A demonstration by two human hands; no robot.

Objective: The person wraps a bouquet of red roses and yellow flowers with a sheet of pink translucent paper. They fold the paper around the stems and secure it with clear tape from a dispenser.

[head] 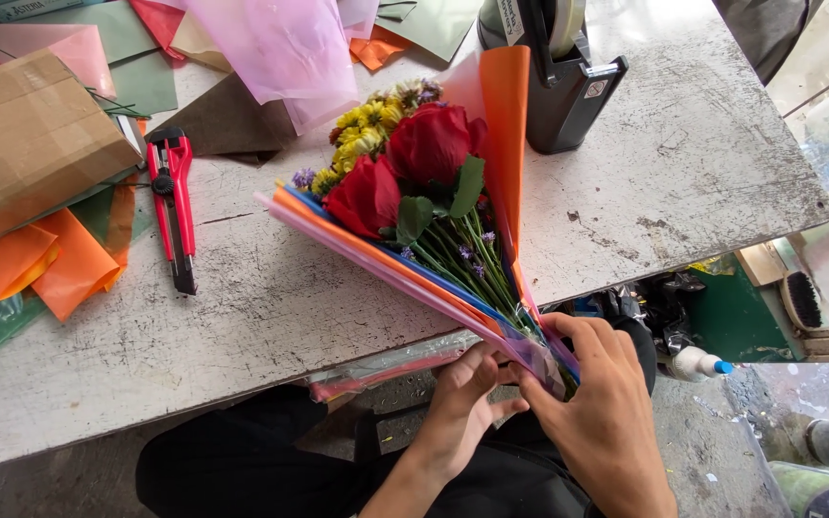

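Note:
A bouquet [414,182] of two red roses, yellow blooms and small purple flowers lies on the worn white table [261,307], wrapped in layered orange, pink and blue paper sheets [503,125]. Its stem end hangs over the table's front edge. My left hand [462,408] pinches the wrap from below at the stems. From the right, my right hand [606,403] clasps the same gathered end. Both hands hold the wrapped stems together.
A red utility knife [173,206] lies left of the bouquet. A cardboard box [26,134] and loose orange, green and pink paper sheets [59,264] crowd the left and back. A black tape dispenser [558,72] stands behind. A white bottle [698,363] sits below the table's right edge.

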